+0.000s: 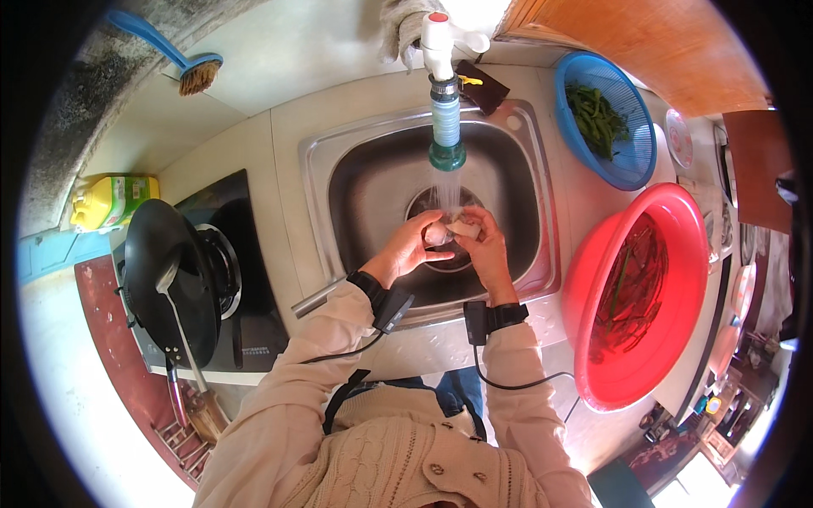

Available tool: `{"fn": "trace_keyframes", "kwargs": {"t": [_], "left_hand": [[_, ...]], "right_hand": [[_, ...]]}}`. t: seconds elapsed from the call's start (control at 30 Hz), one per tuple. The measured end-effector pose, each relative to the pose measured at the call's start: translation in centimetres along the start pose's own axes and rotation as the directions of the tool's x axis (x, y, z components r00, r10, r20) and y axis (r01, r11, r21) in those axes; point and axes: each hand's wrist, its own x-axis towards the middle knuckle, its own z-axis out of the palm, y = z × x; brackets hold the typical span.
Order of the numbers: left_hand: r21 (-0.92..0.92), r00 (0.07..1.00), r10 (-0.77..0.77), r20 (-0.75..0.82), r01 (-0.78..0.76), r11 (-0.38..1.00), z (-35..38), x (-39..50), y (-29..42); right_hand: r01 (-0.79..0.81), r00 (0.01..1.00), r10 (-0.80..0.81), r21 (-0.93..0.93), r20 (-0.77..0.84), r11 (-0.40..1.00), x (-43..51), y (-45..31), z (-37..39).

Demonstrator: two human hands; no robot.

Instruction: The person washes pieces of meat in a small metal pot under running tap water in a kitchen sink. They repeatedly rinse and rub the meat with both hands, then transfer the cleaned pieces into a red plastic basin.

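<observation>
Water falls from the green-ended spout of a white faucet (438, 47) onto my hands in the stainless steel sink (375, 171). My left hand (409, 244) holds a pale, rounded piece of food (436, 233), possibly a garlic or onion bulb, between thumb and fingers. In my right hand (486, 244) is a flat, pale piece (465, 228), pinched by thumb and fingers close beside the first one. The drain area lies below both hands. What exactly the two pieces are cannot be told.
Left of the sink, a black wok (168, 273) with a metal ladle (181, 317) stands on a gas stove (254, 305). To the right are a blue basket (638, 127) of green vegetables and a red plastic basin (584, 286) holding long stems. A yellow bottle (101, 200) stands behind the wok.
</observation>
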Motion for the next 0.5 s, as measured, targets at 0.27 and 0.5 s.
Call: {"fn": "trace_keyframes", "kwargs": {"t": [0.27,0.5], "left_hand": [[0.202,0.988,0.144,-0.048,-0.132,0.971,0.4,-0.1,-1.1],[0.247,0.970,0.235,-0.068,-0.212,0.945,-0.5,0.2,-1.9]], "right_hand": [[0.119,0.986,-0.111,-0.062,0.124,0.991,-0.8,0.0,-0.1],[0.117,0.993,-0.117,-0.403,0.025,0.908,-1.6,-0.8,0.7]]}}
